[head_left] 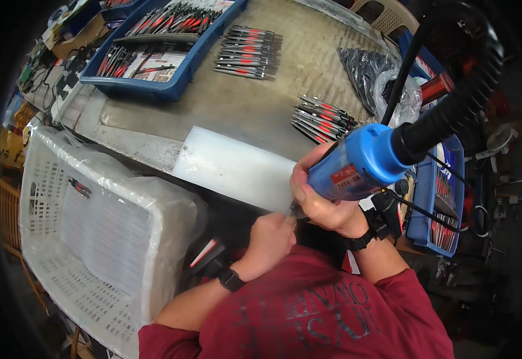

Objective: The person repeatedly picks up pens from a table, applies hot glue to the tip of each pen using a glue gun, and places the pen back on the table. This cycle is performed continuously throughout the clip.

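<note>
My right hand [324, 206] is wrapped around a blue electric screwdriver [371, 152], held tilted above the near table edge with a black coiled sleeve and cable at its back end. My left hand [270, 239] is closed just below and left of it, close to the screwdriver's front end. Something small and metallic shows between the two hands, but the left fingers hide most of it. A white block [231, 170] lies on the table edge just beyond my hands. Slim grey tools with red patches [322, 119] lie in a row behind the screwdriver.
Another row of the slim tools [246, 52] lies farther back. A blue tray [180, 87] of them stands far left, a blue bin [421, 224] at right. Plastic bags [365, 75] sit at back right. A white plastic-lined basket [46, 173] at left contains one red-and-black tool [80, 188].
</note>
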The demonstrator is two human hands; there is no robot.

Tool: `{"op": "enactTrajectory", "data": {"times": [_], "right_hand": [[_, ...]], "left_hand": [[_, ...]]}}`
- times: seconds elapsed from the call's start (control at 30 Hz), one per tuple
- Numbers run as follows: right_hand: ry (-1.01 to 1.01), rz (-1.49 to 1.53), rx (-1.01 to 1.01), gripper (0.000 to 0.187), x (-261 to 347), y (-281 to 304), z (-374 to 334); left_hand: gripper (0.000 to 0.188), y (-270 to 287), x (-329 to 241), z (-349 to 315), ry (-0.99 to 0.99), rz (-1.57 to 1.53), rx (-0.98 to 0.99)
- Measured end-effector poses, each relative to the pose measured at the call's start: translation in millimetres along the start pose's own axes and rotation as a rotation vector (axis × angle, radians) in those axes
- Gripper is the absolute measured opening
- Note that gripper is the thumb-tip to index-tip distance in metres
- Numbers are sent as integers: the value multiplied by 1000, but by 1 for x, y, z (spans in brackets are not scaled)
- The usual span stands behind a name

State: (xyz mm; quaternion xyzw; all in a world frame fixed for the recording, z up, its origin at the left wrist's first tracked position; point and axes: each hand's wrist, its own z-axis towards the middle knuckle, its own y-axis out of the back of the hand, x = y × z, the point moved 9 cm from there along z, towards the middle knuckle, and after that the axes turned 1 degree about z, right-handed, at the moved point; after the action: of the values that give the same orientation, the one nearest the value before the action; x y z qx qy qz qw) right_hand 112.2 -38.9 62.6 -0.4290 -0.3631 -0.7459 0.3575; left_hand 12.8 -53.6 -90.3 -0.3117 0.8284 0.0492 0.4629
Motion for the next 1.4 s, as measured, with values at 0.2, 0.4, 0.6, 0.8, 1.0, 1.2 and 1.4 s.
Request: {"op": "enactTrajectory", "data": {"times": [0.2,0.4,0.6,0.8,1.0,1.2,1.4], "right_hand": [[-64,216,-137,33,2,12,-19],[82,368,-429,42,15,68,-46],[121,568,-512,47,15,92,-64],[108,597,-557,46,10,106,-75],[96,648,-596,47,2,117,-85],[79,684,-577,47,-5,121,-87],[66,713,-601,46,-10,121,-86]], "left_hand": [[27,-1,-3,-3,35,-25,31],[22,-1,-31,-7,-47,-37,122],[17,19,-127,37,-558,546,-144],[23,-19,-197,58,-1102,835,-267],[12,-63,-200,91,-1255,1299,-139],[6,-83,-191,106,-1399,1353,-35],[25,-86,-179,112,-1429,1421,-69]]}}
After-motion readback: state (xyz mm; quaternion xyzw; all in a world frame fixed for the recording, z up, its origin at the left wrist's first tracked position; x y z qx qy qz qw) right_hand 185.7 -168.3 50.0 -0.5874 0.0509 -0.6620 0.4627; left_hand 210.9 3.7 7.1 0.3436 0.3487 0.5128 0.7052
